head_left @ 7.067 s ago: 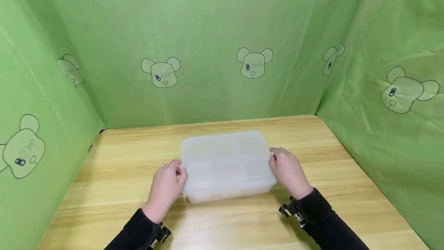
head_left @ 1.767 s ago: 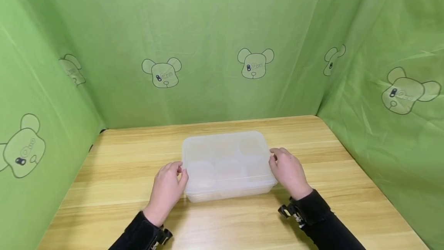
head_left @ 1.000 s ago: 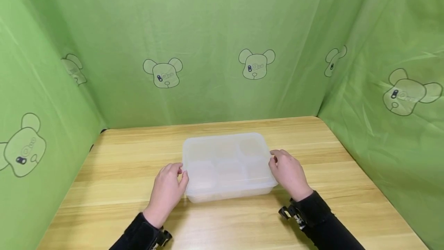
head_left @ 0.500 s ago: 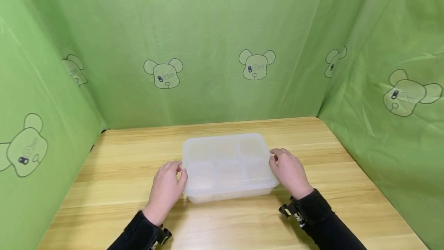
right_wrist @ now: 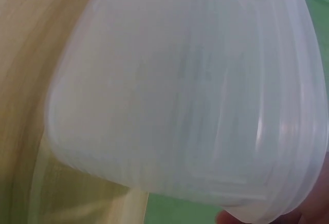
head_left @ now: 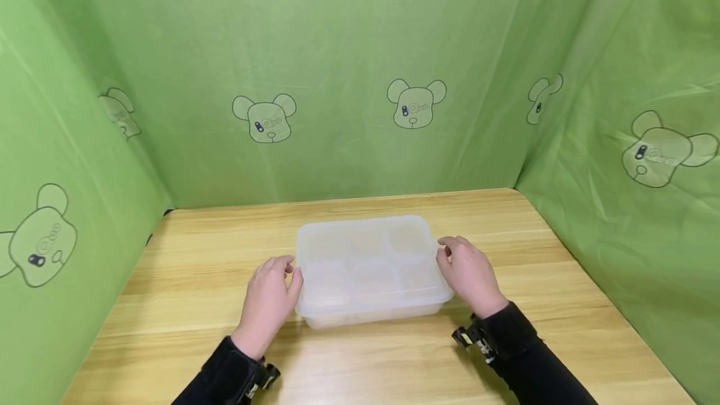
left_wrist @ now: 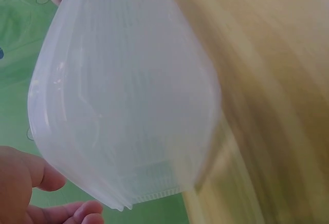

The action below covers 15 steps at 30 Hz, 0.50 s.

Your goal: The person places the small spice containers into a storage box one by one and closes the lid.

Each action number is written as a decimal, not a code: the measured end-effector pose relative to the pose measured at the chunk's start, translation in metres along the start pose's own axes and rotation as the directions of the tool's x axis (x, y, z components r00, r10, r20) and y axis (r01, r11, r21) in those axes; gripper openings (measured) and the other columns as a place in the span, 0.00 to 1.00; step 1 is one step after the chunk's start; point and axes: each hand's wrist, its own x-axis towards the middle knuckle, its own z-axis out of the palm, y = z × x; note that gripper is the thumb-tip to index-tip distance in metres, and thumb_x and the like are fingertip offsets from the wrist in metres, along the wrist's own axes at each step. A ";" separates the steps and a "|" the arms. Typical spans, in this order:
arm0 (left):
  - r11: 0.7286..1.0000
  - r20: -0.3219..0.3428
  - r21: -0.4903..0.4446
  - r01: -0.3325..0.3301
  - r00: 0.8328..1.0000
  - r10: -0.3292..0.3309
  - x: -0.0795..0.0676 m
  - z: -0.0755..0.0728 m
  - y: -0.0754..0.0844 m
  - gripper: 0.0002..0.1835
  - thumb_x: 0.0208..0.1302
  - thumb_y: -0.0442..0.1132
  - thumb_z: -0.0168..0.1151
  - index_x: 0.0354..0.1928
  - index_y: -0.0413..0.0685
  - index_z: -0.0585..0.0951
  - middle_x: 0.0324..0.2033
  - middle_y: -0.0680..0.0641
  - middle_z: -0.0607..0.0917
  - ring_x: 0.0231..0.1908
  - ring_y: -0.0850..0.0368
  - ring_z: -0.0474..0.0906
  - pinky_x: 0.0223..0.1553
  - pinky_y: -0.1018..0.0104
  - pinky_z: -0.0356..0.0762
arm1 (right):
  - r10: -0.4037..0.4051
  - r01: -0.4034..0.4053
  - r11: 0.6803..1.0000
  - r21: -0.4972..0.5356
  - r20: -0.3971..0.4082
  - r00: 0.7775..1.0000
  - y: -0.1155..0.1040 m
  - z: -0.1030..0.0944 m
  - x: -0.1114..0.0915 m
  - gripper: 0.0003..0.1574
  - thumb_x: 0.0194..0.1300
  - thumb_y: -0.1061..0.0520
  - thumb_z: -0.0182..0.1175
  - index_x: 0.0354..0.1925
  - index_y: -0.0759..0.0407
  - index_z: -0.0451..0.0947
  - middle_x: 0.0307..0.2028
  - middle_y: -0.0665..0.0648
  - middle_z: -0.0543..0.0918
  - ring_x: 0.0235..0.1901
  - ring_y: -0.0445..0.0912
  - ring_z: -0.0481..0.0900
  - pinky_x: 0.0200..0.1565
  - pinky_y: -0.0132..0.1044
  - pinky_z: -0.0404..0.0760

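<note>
A translucent white plastic storage box with its lid on sits on the wooden table, and faint compartments show through the top. Beside its left end is my left hand. The left wrist view shows the thumb and fingers spread apart at the rim, with no grip on it. At the right end my right hand has its thumb and index finger loosely bent by the lid's edge. In the right wrist view the box hides most of that hand, and only a bit of fingers shows.
Wooden table lies around the box on all sides. Green cloth with printed bear heads hangs behind and on both sides. Black straps with small cameras sit on both wrists.
Both hands have loosened slightly from the box's ends, and the left has drawn a little outward and away. The box stays about where it was.
</note>
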 end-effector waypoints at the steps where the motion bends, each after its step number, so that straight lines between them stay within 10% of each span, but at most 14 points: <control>1: 1.000 0.000 0.000 0.001 1.000 -0.001 0.001 0.000 0.001 0.15 0.65 0.38 0.63 0.47 0.32 0.83 0.33 0.43 0.85 0.36 0.47 0.81 0.39 0.52 0.80 | 0.003 -0.003 1.000 -0.001 0.003 1.000 0.000 0.000 0.001 0.20 0.71 0.58 0.53 0.53 0.71 0.80 0.36 0.62 0.82 0.26 0.49 0.74 0.29 0.43 0.75; 15: 0.994 0.075 -0.015 0.113 0.991 -0.111 0.017 0.008 0.002 0.19 0.68 0.41 0.58 0.52 0.31 0.81 0.39 0.39 0.85 0.41 0.42 0.81 0.45 0.49 0.79 | 0.056 -0.059 0.998 0.031 0.081 0.995 -0.001 0.002 0.016 0.25 0.74 0.55 0.54 0.57 0.75 0.75 0.34 0.62 0.81 0.27 0.50 0.75 0.30 0.45 0.77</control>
